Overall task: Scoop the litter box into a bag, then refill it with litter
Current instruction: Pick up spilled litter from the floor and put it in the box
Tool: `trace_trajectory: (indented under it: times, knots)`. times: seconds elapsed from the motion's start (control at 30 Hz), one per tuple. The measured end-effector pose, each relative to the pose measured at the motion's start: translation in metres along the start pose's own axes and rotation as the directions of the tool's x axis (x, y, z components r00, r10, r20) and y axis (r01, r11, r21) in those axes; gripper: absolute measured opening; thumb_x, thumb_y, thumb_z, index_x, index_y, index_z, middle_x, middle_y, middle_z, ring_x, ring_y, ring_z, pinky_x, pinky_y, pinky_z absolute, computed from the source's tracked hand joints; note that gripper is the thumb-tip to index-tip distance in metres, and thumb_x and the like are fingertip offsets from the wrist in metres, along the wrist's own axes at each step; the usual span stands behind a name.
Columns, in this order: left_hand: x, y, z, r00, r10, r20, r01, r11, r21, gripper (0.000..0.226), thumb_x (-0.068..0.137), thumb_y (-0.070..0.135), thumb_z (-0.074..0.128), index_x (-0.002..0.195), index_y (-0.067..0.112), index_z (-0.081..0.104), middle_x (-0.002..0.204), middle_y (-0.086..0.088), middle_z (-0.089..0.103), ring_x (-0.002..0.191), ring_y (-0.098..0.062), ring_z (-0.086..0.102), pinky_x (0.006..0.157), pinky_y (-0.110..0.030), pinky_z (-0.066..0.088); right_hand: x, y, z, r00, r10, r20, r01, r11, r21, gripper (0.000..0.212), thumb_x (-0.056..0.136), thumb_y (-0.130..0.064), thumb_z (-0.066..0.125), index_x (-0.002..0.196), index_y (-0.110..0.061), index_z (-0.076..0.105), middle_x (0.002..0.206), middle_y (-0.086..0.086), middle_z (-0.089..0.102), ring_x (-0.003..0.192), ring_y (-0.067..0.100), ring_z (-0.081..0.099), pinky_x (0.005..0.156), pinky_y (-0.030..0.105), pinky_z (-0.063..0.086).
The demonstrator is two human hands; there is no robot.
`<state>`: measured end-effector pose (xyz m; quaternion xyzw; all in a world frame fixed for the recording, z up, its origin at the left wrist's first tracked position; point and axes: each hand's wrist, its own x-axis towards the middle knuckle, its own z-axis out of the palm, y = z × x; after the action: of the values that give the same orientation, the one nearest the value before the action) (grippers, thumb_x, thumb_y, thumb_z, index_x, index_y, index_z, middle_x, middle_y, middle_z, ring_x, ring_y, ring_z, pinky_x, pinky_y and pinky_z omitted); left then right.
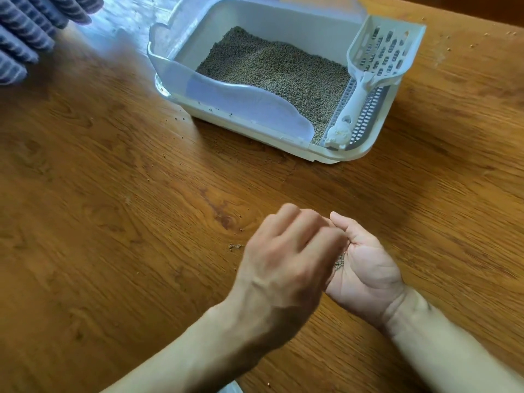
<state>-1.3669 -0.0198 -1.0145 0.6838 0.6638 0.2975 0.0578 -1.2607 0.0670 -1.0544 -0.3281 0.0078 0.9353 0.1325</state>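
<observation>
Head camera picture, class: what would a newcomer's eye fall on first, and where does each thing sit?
The white litter box stands out at the top centre of the wooden table, filled with grey-brown litter, a slotted scoop lying along its right side. Near the bottom, the two hands meet: the left hand, fingers curled, reaches over the right hand, whose upturned palm holds a few grains. Stray grains dot the table.

scoop (377,58) in litter box (382,120), hands (320,256) before
</observation>
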Motion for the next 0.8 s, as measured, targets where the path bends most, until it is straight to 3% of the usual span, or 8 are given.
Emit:
trace_trajectory:
  times: [0.07,0.13,0.27,0.33,0.43,0.5,0.6,0.8]
  knots:
    - [-0.001,0.001,0.004,0.999,0.038,0.036,-0.041,0.995,0.092,0.010,0.093,0.010,0.066,0.097,0.012,0.075,0.098,-0.004,0.067,0.089,-0.023,0.056,0.069,-0.041,0.045,-0.001,-0.001,0.000,1.000,0.025,-0.006,-0.026,1.000,-0.003,0.044,0.090,-0.030,0.054,0.118,0.001,0.064,0.111,0.017,0.067,0.104,0.026,0.067,0.096,0.035,0.051]
    - [-0.004,0.001,-0.002,0.999,0.019,-0.031,-0.018,0.999,0.029,0.009,0.093,0.012,0.069,0.097,0.013,0.077,0.097,-0.002,0.069,0.090,-0.021,0.056,0.070,-0.039,0.046,-0.004,-0.003,0.000,1.000,-0.013,0.000,0.013,0.999,-0.032,0.040,0.094,-0.030,0.050,0.108,0.002,0.070,0.107,0.020,0.069,0.100,0.027,0.069,0.090,0.036,0.055]
    - [-0.018,-0.027,-0.018,0.969,-0.180,-0.172,0.170,0.983,-0.072,0.007,0.090,0.013,0.075,0.095,0.009,0.078,0.092,0.001,0.068,0.084,-0.017,0.062,0.074,-0.025,0.050,-0.006,-0.007,0.000,0.994,-0.113,-0.003,0.113,0.992,-0.047,0.052,0.096,-0.032,0.035,0.098,0.004,0.074,0.108,0.023,0.070,0.100,0.030,0.070,0.078,0.037,0.060]
    - [-0.034,-0.061,-0.014,0.935,-0.334,-0.117,0.334,0.942,-0.017,0.008,0.087,0.012,0.077,0.095,0.013,0.078,0.090,0.004,0.067,0.080,-0.011,0.061,0.070,-0.016,0.048,-0.006,-0.008,0.000,0.991,-0.131,-0.017,0.130,0.991,-0.036,0.053,0.096,-0.031,0.035,0.096,0.003,0.074,0.108,0.023,0.070,0.100,0.031,0.070,0.078,0.038,0.060]
    - [-0.067,-0.106,0.002,0.883,-0.468,0.044,0.460,0.880,0.121,0.015,0.081,0.019,0.081,0.096,0.017,0.077,0.090,0.007,0.065,0.079,-0.011,0.059,0.067,-0.032,0.056,-0.005,-0.008,0.002,0.992,-0.128,-0.008,0.127,0.991,-0.034,0.053,0.096,-0.031,0.034,0.094,0.003,0.075,0.106,0.022,0.071,0.099,0.031,0.070,0.078,0.038,0.060]
    - [-0.081,-0.119,0.009,0.864,-0.493,0.105,0.469,0.863,0.190,0.019,0.079,0.023,0.083,0.097,0.020,0.078,0.093,0.007,0.065,0.083,-0.013,0.059,0.065,-0.038,0.057,-0.004,-0.008,0.003,0.993,-0.121,0.001,0.120,0.991,-0.051,0.054,0.097,-0.032,0.034,0.093,0.003,0.075,0.106,0.022,0.071,0.099,0.031,0.070,0.077,0.037,0.061]
    - [-0.084,-0.122,0.012,0.860,-0.501,0.099,0.471,0.853,0.225,0.019,0.077,0.022,0.085,0.095,0.023,0.078,0.093,0.007,0.065,0.086,-0.014,0.059,0.065,-0.034,0.057,-0.004,-0.007,0.002,0.993,-0.116,-0.001,0.116,0.991,-0.068,0.055,0.098,-0.032,0.033,0.094,0.003,0.075,0.107,0.022,0.071,0.099,0.031,0.070,0.077,0.037,0.061]
    - [-0.078,-0.123,0.020,0.907,-0.404,0.116,0.362,0.891,0.274,0.008,0.081,0.016,0.081,0.083,0.016,0.073,0.084,0.004,0.062,0.077,-0.019,0.056,0.057,-0.037,0.054,-0.004,-0.004,-0.002,0.994,-0.111,-0.014,0.110,0.992,-0.055,0.053,0.098,-0.031,0.033,0.098,0.004,0.074,0.110,0.023,0.070,0.102,0.031,0.069,0.078,0.038,0.060]
